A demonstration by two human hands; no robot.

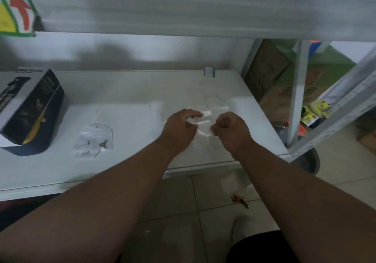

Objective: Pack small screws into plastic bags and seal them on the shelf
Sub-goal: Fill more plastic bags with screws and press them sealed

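Note:
A clear plastic bag (203, 120) is held between both hands above the white shelf (130, 91), right of its middle. My left hand (179, 129) pinches the bag's left side with curled fingers. My right hand (231, 130) pinches its right side. What is inside this bag is too blurred to tell. Another small clear bag (94, 140) with a few small screws in it lies flat on the shelf to the left, apart from both hands.
A dark box (30, 110) with a yellow mark stands at the shelf's left end. A small green-edged tag (209, 71) stands at the back. Grey shelf posts (297, 91) rise at the right, with cardboard boxes behind. Tiled floor lies below.

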